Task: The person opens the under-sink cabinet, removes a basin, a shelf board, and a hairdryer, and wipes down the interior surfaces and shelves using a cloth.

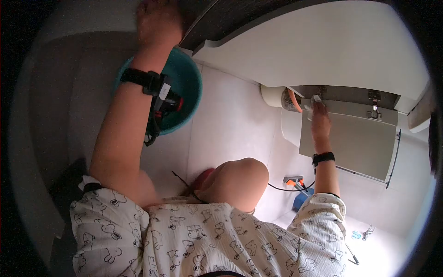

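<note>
My left hand [158, 22] is at the top edge of the view, beside a dark panel [207, 23]; its fingers are dim and partly cut off, so any grip is unclear. My right hand [320, 122] reaches to the opening of a white cabinet [323, 46], its fingers closed around a small whitish, partly clear object [315, 99]. Just beside that hand are an orange strip [294, 100] and a clear wrapped item [287, 101]. The open cabinet door [350, 138] hangs from metal hinges [374, 111] to the right of my right hand.
Beneath my left forearm stands a teal basin [196, 87] with a black and red device [173, 101] in it. A cream cylinder [271, 96] is near the cabinet. An orange and grey tool [294, 181] and a blue object [302, 199] lie on the tiled floor [226, 115] by my knee.
</note>
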A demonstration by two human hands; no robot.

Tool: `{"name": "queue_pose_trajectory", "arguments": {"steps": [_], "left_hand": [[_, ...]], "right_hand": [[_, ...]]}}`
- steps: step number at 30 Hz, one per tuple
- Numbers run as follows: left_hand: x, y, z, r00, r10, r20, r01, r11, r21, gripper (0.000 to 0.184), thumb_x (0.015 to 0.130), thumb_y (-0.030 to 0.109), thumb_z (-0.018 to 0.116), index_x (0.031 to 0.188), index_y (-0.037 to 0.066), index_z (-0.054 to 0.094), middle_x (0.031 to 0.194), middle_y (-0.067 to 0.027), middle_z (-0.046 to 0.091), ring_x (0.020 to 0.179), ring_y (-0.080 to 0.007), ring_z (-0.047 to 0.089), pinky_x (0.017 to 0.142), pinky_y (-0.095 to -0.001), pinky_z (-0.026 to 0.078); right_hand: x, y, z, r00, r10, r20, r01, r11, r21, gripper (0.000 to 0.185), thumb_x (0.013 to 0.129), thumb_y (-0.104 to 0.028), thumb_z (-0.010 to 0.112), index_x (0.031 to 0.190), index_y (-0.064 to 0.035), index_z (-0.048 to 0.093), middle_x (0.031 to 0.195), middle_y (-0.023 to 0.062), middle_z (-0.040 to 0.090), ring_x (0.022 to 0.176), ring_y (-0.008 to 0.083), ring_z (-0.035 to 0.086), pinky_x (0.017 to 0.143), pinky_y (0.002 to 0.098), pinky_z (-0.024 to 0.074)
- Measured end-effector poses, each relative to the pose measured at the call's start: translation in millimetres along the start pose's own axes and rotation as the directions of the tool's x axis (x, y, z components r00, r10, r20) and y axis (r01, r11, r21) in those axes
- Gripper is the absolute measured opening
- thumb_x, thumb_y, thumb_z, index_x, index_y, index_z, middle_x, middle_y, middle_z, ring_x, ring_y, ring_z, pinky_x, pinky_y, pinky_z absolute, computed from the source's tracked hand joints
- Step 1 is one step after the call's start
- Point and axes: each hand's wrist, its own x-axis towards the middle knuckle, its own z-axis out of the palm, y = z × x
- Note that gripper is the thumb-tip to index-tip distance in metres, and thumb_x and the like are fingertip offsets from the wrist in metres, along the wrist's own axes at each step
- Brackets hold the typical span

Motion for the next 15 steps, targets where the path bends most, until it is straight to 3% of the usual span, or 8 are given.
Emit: {"name": "queue_pose_trajectory", "arguments": {"steps": [2,4,5,7,10,12,14,15], "left_hand": [[0,0,2,1.0,0.01,-0.019,-0.01,1.0,0.015,0.046,0.076,0.022,0.05,0.118,0.001,0.045,0.118,-0.0155,0.046,0.113,-0.0282,0.04,0.101,-0.0405,0.024],[-2,3,3,0.999,0.031,-0.031,-0.03,0.999,0.02,0.046,0.076,0.021,0.05,0.118,0.002,0.045,0.119,-0.0155,0.045,0.113,-0.0281,0.04,0.101,-0.0404,0.024],[-1,3,4,0.999,0.019,-0.039,-0.017,0.999,0.037,0.046,0.076,0.021,0.05,0.117,0.002,0.045,0.119,-0.0155,0.045,0.113,-0.028,0.039,0.101,-0.0402,0.024],[1,2,8,0.999,0.001,-0.043,0.001,0.999,0.053,0.045,0.076,0.02,0.05,0.117,0.002,0.046,0.12,-0.0155,0.044,0.114,-0.028,0.039,0.101,-0.04,0.024],[4,4,2,0.999,-0.02,0.038,0.018,0.998,0.055,0.045,0.076,0.019,0.05,0.117,0.002,0.046,0.121,-0.0162,0.044,0.114,-0.0283,0.039,0.101,-0.0401,0.025],[2,6,-16,1.0,0.006,-0.006,-0.007,0.985,-0.17,0.046,0.076,0.018,0.052,0.118,0.001,0.045,0.121,-0.0171,0.044,0.114,-0.029,0.039,0.101,-0.0404,0.025],[-1,-1,-6,0.997,0.06,-0.042,-0.064,0.991,-0.12,0.046,0.076,0.019,0.053,0.118,0.0,0.045,0.121,-0.0173,0.044,0.114,-0.0294,0.039,0.101,-0.0406,0.025],[-2,-6,-6,0.992,0.109,-0.069,-0.114,0.991,-0.073,0.047,0.075,0.019,0.054,0.118,0.0,0.046,0.12,-0.0176,0.044,0.114,-0.0298,0.039,0.101,-0.0408,0.025]], "right_hand": [[3,-10,-6,1.0,0.017,-0.021,-0.017,1.0,0.008,0.034,0.081,-0.006,0.048,0.115,-0.01,0.046,0.114,0.0076,0.049,0.106,0.0251,0.049,0.08,0.0328,0.0505],[0,-16,-23,0.996,-0.051,-0.077,0.038,0.986,-0.165,0.028,0.082,-0.009,0.047,0.111,-0.0059,0.047,0.109,0.0084,0.052,0.099,0.0198,0.055,0.068,0.027,0.0546],[2,-17,-26,0.995,-0.051,-0.08,0.037,0.986,-0.164,0.028,0.082,-0.009,0.047,0.111,-0.0059,0.047,0.109,0.0084,0.052,0.099,0.0198,0.055,0.068,0.027,0.0546],[4,-18,-29,0.993,-0.013,0.116,0.05,0.947,-0.318,0.028,0.082,-0.008,0.048,0.11,-0.0052,0.047,0.107,0.0085,0.054,0.098,0.0197,0.056,0.064,0.0274,0.0551],[6,-15,-14,0.999,-0.027,0.039,0.037,0.953,-0.302,0.028,0.081,-0.01,0.05,0.109,-0.0064,0.048,0.105,0.0083,0.055,0.097,0.0208,0.056,0.065,0.0281,0.055],[10,-10,-8,0.998,-0.028,0.061,0.045,0.955,-0.293,0.028,0.081,-0.01,0.051,0.108,-0.0072,0.049,0.103,0.0084,0.056,0.097,0.0216,0.056,0.066,0.0302,0.0543],[21,-11,-13,0.997,-0.046,0.063,0.062,0.961,-0.269,0.027,0.08,-0.011,0.052,0.107,-0.0081,0.05,0.101,0.0085,0.056,0.096,0.0223,0.056,0.068,0.0323,0.0536],[31,-12,-26,0.983,-0.094,0.159,0.134,0.955,-0.264,0.028,0.08,-0.011,0.053,0.108,-0.0089,0.05,0.1,0.0087,0.057,0.096,0.0231,0.056,0.07,0.0336,0.0515]]}}
